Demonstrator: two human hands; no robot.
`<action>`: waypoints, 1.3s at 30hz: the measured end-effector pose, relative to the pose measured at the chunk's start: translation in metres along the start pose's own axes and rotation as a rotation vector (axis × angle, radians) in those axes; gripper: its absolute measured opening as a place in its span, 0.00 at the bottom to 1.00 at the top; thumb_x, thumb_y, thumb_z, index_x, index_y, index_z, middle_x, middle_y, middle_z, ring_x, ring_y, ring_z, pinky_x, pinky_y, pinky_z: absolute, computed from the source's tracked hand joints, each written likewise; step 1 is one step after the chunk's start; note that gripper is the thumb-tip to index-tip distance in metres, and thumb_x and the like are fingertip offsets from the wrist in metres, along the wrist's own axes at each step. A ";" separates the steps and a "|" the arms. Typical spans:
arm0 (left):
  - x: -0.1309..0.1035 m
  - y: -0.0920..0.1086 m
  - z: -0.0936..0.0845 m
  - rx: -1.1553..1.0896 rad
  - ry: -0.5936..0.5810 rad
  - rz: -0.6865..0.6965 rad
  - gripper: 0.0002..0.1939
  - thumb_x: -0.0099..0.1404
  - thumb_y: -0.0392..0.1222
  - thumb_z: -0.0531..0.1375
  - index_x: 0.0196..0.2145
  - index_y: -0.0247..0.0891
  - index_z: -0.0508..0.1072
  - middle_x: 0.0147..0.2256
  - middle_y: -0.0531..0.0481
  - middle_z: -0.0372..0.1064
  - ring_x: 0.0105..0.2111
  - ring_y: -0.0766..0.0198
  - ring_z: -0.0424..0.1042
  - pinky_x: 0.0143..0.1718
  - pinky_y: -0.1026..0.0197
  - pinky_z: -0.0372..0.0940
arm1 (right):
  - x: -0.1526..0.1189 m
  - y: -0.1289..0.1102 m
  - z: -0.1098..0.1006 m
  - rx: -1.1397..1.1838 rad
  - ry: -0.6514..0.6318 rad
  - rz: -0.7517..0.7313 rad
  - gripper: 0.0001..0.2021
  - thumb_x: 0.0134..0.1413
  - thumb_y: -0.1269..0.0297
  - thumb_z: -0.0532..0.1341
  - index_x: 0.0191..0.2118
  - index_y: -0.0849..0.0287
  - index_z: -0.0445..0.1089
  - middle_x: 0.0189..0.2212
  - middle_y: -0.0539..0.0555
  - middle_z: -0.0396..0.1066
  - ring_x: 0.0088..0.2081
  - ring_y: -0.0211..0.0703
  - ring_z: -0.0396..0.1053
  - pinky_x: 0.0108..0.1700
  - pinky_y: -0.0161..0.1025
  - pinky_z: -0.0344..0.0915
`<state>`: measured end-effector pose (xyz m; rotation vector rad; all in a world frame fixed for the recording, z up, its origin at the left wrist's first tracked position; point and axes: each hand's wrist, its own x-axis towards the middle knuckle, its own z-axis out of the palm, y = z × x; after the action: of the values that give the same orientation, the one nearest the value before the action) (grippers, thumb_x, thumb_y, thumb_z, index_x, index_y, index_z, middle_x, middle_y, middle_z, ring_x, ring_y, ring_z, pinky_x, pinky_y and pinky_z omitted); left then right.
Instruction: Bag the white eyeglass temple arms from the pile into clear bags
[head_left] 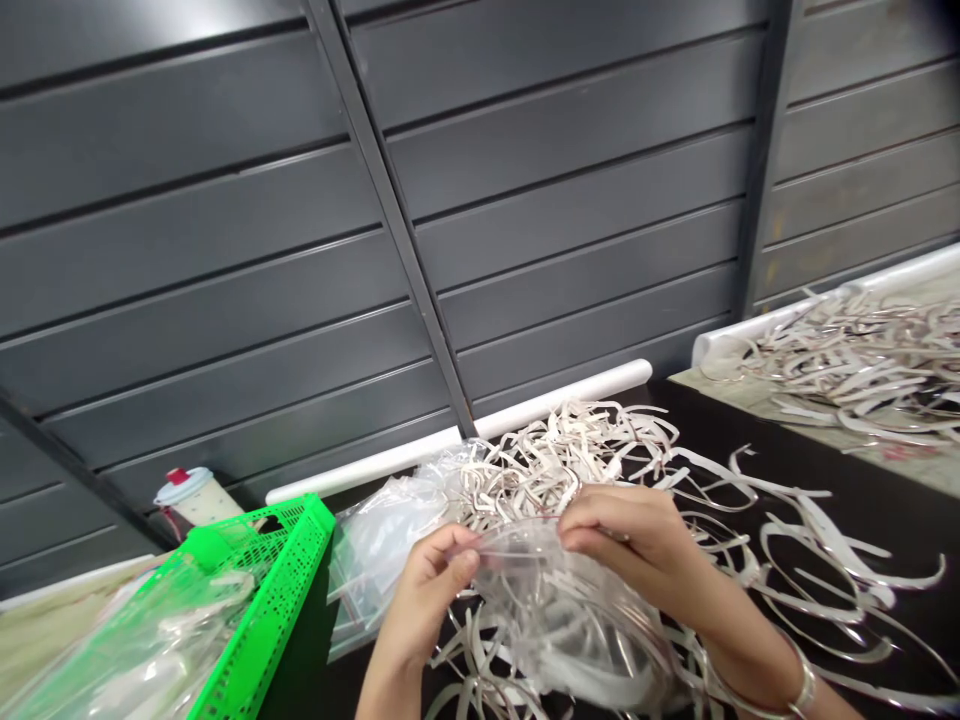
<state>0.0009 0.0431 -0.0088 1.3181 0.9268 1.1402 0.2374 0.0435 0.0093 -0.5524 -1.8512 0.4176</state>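
Observation:
A clear plastic bag (pixel 577 620) with several curved white strips inside hangs between my hands, low in the head view. My left hand (pixel 431 585) pinches the left end of its top edge between thumb and fingers. Closed on the same edge farther right is my right hand (pixel 626 530). Behind the bag lies a heap of curved white strips (pixel 562 450), and more loose strips (pixel 825 570) spread to the right. A stack of flat clear bags (pixel 390 540) rests left of the heap.
At the lower left stands a green basket (pixel 262 620) holding filled plastic bags. A cup (pixel 199 495) with a red-topped lid is behind it. White tubes (pixel 562 395) run along the grey wall, and another strip pile (pixel 877 360) lies at the far right.

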 end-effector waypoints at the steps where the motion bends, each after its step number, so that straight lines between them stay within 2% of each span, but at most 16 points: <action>1: 0.000 -0.001 0.003 -0.032 0.041 0.004 0.14 0.53 0.50 0.68 0.25 0.35 0.74 0.24 0.50 0.74 0.26 0.67 0.70 0.32 0.67 0.62 | 0.000 0.002 0.001 0.065 0.041 0.034 0.05 0.59 0.67 0.59 0.33 0.58 0.71 0.23 0.49 0.69 0.26 0.34 0.67 0.28 0.32 0.62; 2: 0.001 -0.001 0.005 -0.078 0.090 0.011 0.16 0.52 0.51 0.68 0.23 0.36 0.72 0.22 0.51 0.73 0.26 0.67 0.70 0.32 0.67 0.63 | 0.001 0.006 0.003 0.151 0.074 0.085 0.03 0.58 0.67 0.60 0.37 0.57 0.72 0.23 0.48 0.69 0.24 0.34 0.66 0.26 0.31 0.62; 4: 0.001 0.000 0.009 -0.191 0.211 0.024 0.17 0.50 0.52 0.69 0.23 0.37 0.70 0.20 0.52 0.72 0.24 0.66 0.70 0.31 0.66 0.64 | 0.003 0.014 0.007 0.349 0.096 0.221 0.15 0.56 0.66 0.62 0.50 0.56 0.67 0.23 0.47 0.67 0.23 0.34 0.64 0.24 0.30 0.62; 7: 0.001 0.004 0.012 -0.274 0.366 0.055 0.19 0.45 0.51 0.71 0.24 0.37 0.69 0.18 0.54 0.70 0.21 0.67 0.69 0.27 0.67 0.65 | 0.006 0.028 0.015 0.529 -0.067 0.412 0.31 0.49 0.65 0.67 0.60 0.54 0.59 0.31 0.49 0.70 0.25 0.33 0.64 0.23 0.30 0.63; 10: 0.001 0.007 0.012 -0.272 0.438 0.092 0.20 0.42 0.51 0.73 0.23 0.36 0.69 0.17 0.54 0.69 0.20 0.69 0.68 0.25 0.69 0.65 | 0.008 0.039 0.023 0.539 -0.379 0.498 0.22 0.48 0.62 0.67 0.51 0.57 0.70 0.33 0.52 0.71 0.22 0.30 0.62 0.19 0.28 0.58; 12: 0.001 0.008 0.012 -0.268 0.459 0.109 0.21 0.40 0.51 0.73 0.22 0.36 0.70 0.17 0.54 0.69 0.19 0.70 0.67 0.24 0.70 0.65 | 0.008 0.046 0.029 0.566 -0.471 0.541 0.15 0.52 0.59 0.64 0.45 0.60 0.73 0.30 0.52 0.72 0.18 0.28 0.61 0.16 0.27 0.57; 17: 0.002 0.011 0.010 -0.297 0.517 0.147 0.20 0.39 0.51 0.74 0.22 0.36 0.70 0.18 0.55 0.70 0.20 0.69 0.69 0.26 0.67 0.68 | 0.008 0.061 0.044 0.754 -0.395 0.640 0.31 0.48 0.58 0.67 0.58 0.55 0.61 0.42 0.56 0.73 0.17 0.27 0.63 0.17 0.27 0.59; 19: 0.001 0.012 0.010 -0.313 0.533 0.160 0.20 0.39 0.50 0.74 0.21 0.36 0.70 0.18 0.56 0.69 0.20 0.69 0.69 0.26 0.67 0.68 | 0.008 0.057 0.047 0.649 -0.374 0.561 0.20 0.50 0.57 0.66 0.48 0.60 0.71 0.35 0.54 0.75 0.18 0.29 0.63 0.18 0.29 0.59; 20: 0.002 0.013 0.009 -0.315 0.533 0.158 0.20 0.39 0.50 0.74 0.21 0.36 0.70 0.18 0.56 0.69 0.20 0.69 0.69 0.26 0.67 0.68 | 0.008 0.053 0.049 0.556 -0.345 0.511 0.14 0.52 0.57 0.64 0.39 0.62 0.75 0.29 0.53 0.74 0.19 0.31 0.62 0.20 0.30 0.58; 22: 0.003 0.011 0.007 -0.308 0.517 0.138 0.19 0.41 0.50 0.73 0.23 0.36 0.71 0.20 0.55 0.70 0.22 0.68 0.70 0.28 0.66 0.68 | 0.008 0.045 0.049 0.406 -0.250 0.445 0.15 0.55 0.57 0.61 0.25 0.63 0.75 0.20 0.51 0.70 0.20 0.34 0.63 0.22 0.31 0.59; 25: 0.005 0.005 0.001 -0.249 0.433 0.121 0.20 0.48 0.54 0.69 0.31 0.35 0.75 0.27 0.48 0.75 0.30 0.62 0.74 0.35 0.62 0.68 | 0.009 0.040 0.044 0.443 -0.055 0.495 0.17 0.56 0.55 0.60 0.24 0.61 0.74 0.19 0.51 0.69 0.21 0.36 0.65 0.23 0.33 0.61; 28: 0.006 -0.003 -0.003 -0.104 0.175 0.083 0.29 0.51 0.57 0.67 0.46 0.36 0.73 0.41 0.41 0.75 0.43 0.55 0.72 0.46 0.58 0.64 | 0.011 0.044 0.036 0.592 0.217 0.590 0.17 0.52 0.50 0.63 0.25 0.61 0.74 0.21 0.52 0.71 0.23 0.37 0.66 0.26 0.33 0.63; 30: 0.006 -0.007 -0.001 0.067 -0.038 0.007 0.31 0.50 0.54 0.68 0.50 0.37 0.72 0.44 0.41 0.74 0.44 0.54 0.71 0.48 0.56 0.62 | 0.013 0.048 0.030 0.680 0.374 0.621 0.18 0.48 0.49 0.66 0.24 0.61 0.73 0.23 0.53 0.72 0.25 0.38 0.67 0.27 0.33 0.64; 33: 0.007 -0.008 0.006 0.320 -0.177 -0.088 0.18 0.55 0.49 0.65 0.39 0.35 0.77 0.32 0.45 0.76 0.34 0.56 0.72 0.41 0.57 0.63 | 0.016 0.051 0.024 0.790 0.499 0.650 0.17 0.43 0.50 0.69 0.23 0.61 0.73 0.23 0.53 0.72 0.26 0.38 0.68 0.28 0.33 0.65; 36: 0.007 -0.004 0.011 0.378 -0.126 -0.097 0.13 0.59 0.46 0.60 0.26 0.34 0.77 0.23 0.47 0.74 0.26 0.59 0.71 0.34 0.59 0.63 | 0.016 0.052 0.021 0.844 0.572 0.653 0.16 0.43 0.51 0.70 0.25 0.60 0.73 0.23 0.52 0.72 0.26 0.37 0.68 0.28 0.32 0.65; 39: 0.008 -0.003 0.009 0.339 -0.076 -0.078 0.11 0.58 0.43 0.60 0.24 0.34 0.76 0.22 0.48 0.74 0.25 0.60 0.71 0.32 0.60 0.64 | 0.016 0.053 0.021 0.871 0.606 0.641 0.15 0.43 0.52 0.69 0.26 0.60 0.73 0.25 0.51 0.73 0.28 0.38 0.69 0.29 0.32 0.65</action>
<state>0.0122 0.0489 -0.0103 1.5708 1.1397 0.8916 0.2219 0.0961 -0.0136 -0.5553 -0.7496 1.2459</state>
